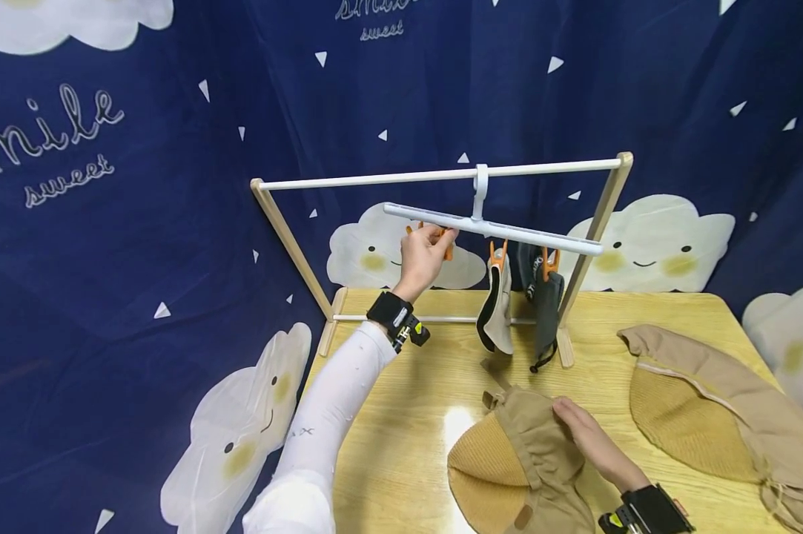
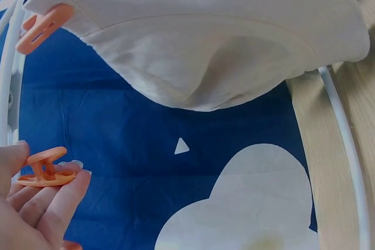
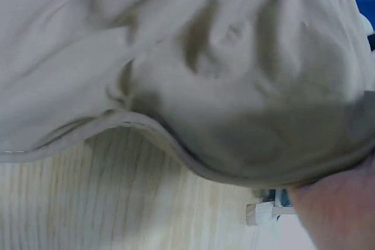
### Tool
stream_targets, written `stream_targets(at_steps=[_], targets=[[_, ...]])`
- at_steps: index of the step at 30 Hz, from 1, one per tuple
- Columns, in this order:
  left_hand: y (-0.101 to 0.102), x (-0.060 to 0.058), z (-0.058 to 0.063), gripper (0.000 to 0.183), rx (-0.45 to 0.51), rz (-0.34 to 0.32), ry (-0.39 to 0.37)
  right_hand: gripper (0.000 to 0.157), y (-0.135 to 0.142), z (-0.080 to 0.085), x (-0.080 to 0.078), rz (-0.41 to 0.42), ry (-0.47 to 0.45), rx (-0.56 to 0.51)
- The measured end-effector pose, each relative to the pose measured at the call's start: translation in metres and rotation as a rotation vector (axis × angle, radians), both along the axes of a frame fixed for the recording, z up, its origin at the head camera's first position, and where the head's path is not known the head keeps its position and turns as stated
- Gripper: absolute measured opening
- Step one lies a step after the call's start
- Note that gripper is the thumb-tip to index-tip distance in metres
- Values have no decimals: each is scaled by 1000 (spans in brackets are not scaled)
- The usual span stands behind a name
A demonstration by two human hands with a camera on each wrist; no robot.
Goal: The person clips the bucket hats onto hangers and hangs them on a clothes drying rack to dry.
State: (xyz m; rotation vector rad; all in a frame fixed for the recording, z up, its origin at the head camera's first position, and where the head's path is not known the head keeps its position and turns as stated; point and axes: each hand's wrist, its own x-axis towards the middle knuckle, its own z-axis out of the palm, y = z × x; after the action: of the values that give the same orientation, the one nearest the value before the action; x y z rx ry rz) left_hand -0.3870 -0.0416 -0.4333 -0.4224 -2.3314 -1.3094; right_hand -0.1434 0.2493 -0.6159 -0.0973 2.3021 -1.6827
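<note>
My left hand [image 1: 423,258] is up under the left half of a white hanger [image 1: 534,236], pinching an orange clip [image 2: 48,167] between thumb and fingers. Low over the table, my right hand [image 1: 595,443] grips the edge of a tan sun hat [image 1: 553,430] with a ribbed, mustard-coloured part. The right wrist view shows the hat's cloth [image 3: 246,86] with its edge raised off the wood; the fingertips are hidden there. From other orange clips on the hanger hang a cream cap-like piece [image 1: 503,311] and a dark grey one [image 1: 548,311].
The hanger hooks on the white top rod [image 1: 374,179] of a wooden-sided rack [image 1: 294,248] at the table's back. On the right of the table [image 1: 388,415] lies another tan hat [image 1: 728,415] with a neck flap. A dark blue curtain [image 1: 141,297] surrounds the table.
</note>
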Motion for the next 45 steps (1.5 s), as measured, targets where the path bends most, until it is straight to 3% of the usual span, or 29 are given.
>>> stream_targets(at_steps=[4,7,17,21,31,36,40,45], targets=[[2,2,0,32,-8,-1,23,30,-8,-3,-3,-32,248,-73],[4,2,0,28,-9,-4,38,24,-17,1,-9,-37,336,-101],[9,4,-3,23,6,-12,40,25,-50,14,-44,-47,360,-123],[10,4,-2,24,3,-15,44,26,-66,14,-60,-47,359,-182],[11,8,-4,22,11,-22,20,28,-111,3,-76,-39,327,-364],[10,9,-4,24,15,-27,6,26,-131,5,-88,-143,343,-390],[11,10,-2,23,29,-34,-12,29,-150,10,-101,-262,311,-450],[12,12,-2,23,38,-65,-35,32,-168,19,-112,-338,236,-535]])
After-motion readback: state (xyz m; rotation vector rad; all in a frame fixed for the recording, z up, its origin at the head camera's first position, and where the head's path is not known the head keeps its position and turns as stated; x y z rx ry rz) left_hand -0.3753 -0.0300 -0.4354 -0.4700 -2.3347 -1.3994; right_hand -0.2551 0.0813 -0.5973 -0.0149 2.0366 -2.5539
